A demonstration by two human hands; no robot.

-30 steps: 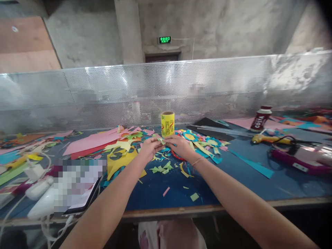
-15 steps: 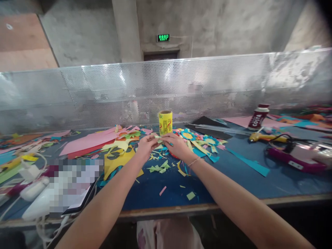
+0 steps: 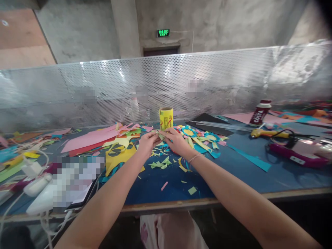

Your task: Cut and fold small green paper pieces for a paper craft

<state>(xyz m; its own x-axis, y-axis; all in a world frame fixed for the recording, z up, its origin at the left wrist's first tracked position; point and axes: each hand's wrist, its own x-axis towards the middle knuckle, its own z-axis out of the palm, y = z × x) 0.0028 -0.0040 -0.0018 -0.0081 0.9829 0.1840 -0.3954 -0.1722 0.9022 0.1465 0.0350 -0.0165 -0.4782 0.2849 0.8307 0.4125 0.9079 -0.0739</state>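
Note:
My left hand (image 3: 148, 144) and my right hand (image 3: 176, 141) meet over the middle of the table, fingertips closed on a small piece of pale green paper (image 3: 161, 136). Just behind them stands a yellow printed cardboard tube (image 3: 166, 118), upright. Folded light green paper pieces (image 3: 161, 163) lie on the table in front of my hands. To the right is a heap of paper flowers and strips (image 3: 198, 135) in blue, yellow and pink. A cut-out yellow sheet (image 3: 119, 157) lies beside my left wrist.
A glue gun (image 3: 269, 134), a purple power strip (image 3: 295, 155) and a dark red bottle (image 3: 260, 112) are on the right. Pink sheets (image 3: 90, 139) and a tablet (image 3: 77, 186) with cables lie left. A perforated metal screen (image 3: 145, 88) runs along the back.
The view has tilted down slightly, shifting the scene. Both hands stay together on the pale green paper, with the fingers slightly repositioned.

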